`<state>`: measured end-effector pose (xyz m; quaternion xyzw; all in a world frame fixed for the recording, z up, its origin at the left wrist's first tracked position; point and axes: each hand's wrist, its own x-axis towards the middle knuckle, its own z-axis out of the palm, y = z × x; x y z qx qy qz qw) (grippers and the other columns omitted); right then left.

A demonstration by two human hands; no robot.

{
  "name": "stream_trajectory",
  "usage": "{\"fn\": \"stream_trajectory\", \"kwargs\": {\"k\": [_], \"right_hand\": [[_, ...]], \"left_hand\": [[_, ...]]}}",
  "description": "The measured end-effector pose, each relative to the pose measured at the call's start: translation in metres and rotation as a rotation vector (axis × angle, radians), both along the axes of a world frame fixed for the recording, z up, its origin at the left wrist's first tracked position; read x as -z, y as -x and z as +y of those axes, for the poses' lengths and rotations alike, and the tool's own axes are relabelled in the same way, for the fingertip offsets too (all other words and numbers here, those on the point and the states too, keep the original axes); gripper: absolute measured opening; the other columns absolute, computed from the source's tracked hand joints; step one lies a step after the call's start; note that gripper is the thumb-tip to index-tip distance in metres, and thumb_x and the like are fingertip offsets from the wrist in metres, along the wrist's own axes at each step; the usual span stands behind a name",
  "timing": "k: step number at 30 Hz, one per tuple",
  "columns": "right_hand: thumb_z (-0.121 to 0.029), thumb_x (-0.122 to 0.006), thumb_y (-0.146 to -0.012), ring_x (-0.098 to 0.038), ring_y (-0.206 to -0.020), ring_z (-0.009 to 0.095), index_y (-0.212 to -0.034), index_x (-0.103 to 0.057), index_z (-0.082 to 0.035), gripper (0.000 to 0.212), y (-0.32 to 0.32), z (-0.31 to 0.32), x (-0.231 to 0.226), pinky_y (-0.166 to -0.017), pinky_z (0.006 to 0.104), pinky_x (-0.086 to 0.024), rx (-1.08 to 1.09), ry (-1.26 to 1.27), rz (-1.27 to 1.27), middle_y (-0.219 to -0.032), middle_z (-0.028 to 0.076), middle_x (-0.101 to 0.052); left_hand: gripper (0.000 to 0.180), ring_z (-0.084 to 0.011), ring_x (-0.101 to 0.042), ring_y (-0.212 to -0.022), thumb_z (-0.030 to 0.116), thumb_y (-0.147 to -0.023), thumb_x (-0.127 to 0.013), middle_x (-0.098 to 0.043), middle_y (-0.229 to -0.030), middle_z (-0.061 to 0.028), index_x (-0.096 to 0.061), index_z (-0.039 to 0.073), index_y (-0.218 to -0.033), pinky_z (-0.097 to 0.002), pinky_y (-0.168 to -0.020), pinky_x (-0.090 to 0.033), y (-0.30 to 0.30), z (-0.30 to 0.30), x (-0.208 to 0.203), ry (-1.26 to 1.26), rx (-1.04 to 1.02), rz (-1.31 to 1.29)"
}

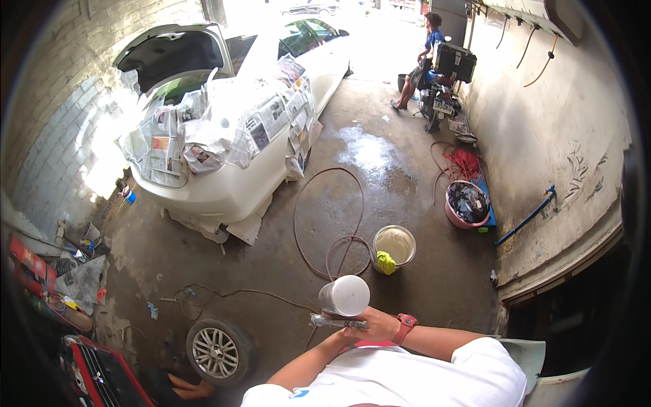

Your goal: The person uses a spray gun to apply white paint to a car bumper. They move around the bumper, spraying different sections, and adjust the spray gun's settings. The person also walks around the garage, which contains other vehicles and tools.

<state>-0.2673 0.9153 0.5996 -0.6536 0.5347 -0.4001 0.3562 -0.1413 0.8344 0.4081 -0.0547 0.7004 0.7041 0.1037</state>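
Note:
A spray gun [339,321] with a white, round-lidded cup [349,296] on top is held close in front of my body. My right hand [373,324], with a red watch on its wrist, is closed around the gun just beneath the cup. Against it from the left comes my left hand [344,338], touching the gun's lower side; its fingers are mostly hidden. Ahead to the left stands a white car [203,203], its near end draped with newspaper sheets [251,132] and a panel raised.
A brown hose [296,224] loops over the wet floor. Right of it stand a bucket [395,245] with a yellow-green cloth and a pink basin [466,210]. A wheel [217,353] lies at lower left, beside another person's bare limbs [190,388]. Someone sits near a motorcycle [441,102].

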Motion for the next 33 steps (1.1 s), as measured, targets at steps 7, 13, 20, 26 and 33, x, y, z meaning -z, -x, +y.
{"fn": "stream_trajectory", "kwargs": {"k": [7,13,20,26,33], "right_hand": [[-0.026,-0.071,-0.106,-0.061,-0.137,0.029,-0.156,-0.059,-0.006,0.055,-0.002,-0.002,-0.013,-0.119,0.0429,-0.045,0.026,-0.099,-0.322,-0.151,0.017,-0.065],[-0.029,-0.070,-0.108,-0.064,-0.126,0.023,-0.157,-0.057,-0.004,0.057,0.004,-0.010,-0.027,-0.112,0.0396,-0.049,0.035,-0.146,-0.355,-0.141,0.018,-0.069],[-0.036,-0.068,-0.109,-0.066,-0.104,0.023,-0.154,-0.061,-0.006,0.055,0.001,-0.011,-0.023,-0.099,0.0394,-0.054,0.029,0.013,-0.218,-0.124,0.016,-0.073],[-0.037,-0.068,-0.109,-0.067,-0.102,0.023,-0.155,-0.060,-0.006,0.056,0.001,-0.010,-0.020,-0.098,0.0390,-0.055,0.019,-0.091,-0.238,-0.121,0.015,-0.074],[-0.023,-0.069,-0.107,-0.068,-0.118,0.021,-0.159,-0.058,-0.011,0.055,0.000,-0.011,-0.020,-0.109,0.0388,-0.051,0.036,-0.068,-0.255,-0.137,0.014,-0.074]], "left_hand": [[0.042,-0.0217,-0.056,-0.142,0.024,-0.117,-0.049,-0.058,-0.151,-0.0149,-0.050,0.006,-0.155,-0.0410,-0.121,-0.045,0.001,-0.001,0.000,0.037,0.000,0.018],[0.043,-0.0213,-0.055,-0.143,0.024,-0.117,-0.049,-0.057,-0.152,-0.0149,-0.049,0.006,-0.156,-0.0407,-0.122,-0.044,0.005,-0.005,-0.001,0.070,-0.010,0.039],[0.047,-0.0181,-0.051,-0.149,0.024,-0.119,-0.045,-0.052,-0.159,-0.0143,-0.041,0.007,-0.163,-0.0400,-0.125,-0.040,0.005,0.000,-0.043,0.084,-0.121,-0.064],[0.045,-0.0172,-0.054,-0.145,0.021,-0.118,-0.047,-0.055,-0.155,-0.0128,-0.044,0.007,-0.160,-0.0409,-0.122,-0.045,0.005,-0.001,-0.029,0.165,-0.007,-0.056],[0.035,-0.0200,-0.063,-0.130,0.025,-0.114,-0.054,-0.067,-0.138,-0.0131,-0.065,0.008,-0.143,-0.0405,-0.113,-0.051,0.007,0.001,0.000,0.048,-0.045,0.097]]}}
